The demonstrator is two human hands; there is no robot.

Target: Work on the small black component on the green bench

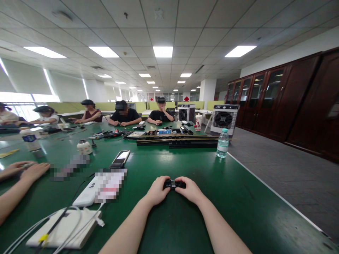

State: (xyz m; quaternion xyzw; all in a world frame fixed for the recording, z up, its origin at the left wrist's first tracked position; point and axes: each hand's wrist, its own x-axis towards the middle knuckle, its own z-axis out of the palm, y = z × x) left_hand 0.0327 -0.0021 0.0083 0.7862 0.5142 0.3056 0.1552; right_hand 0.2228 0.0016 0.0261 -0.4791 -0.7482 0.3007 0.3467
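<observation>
My left hand and my right hand face each other low over the green table. Between them is a small dark object with a silvery patch at its middle. Each hand grips one end of it, fingers behind and thumb in front. Its kind is too small to make out, and both its ends are hidden by my fingers. The table shows green under my forearms.
Left of me lie a white power bank, a white box with cables and a phone. A water bottle stands near the right edge. Dark strips lie beyond; a co-worker's hands rest at left.
</observation>
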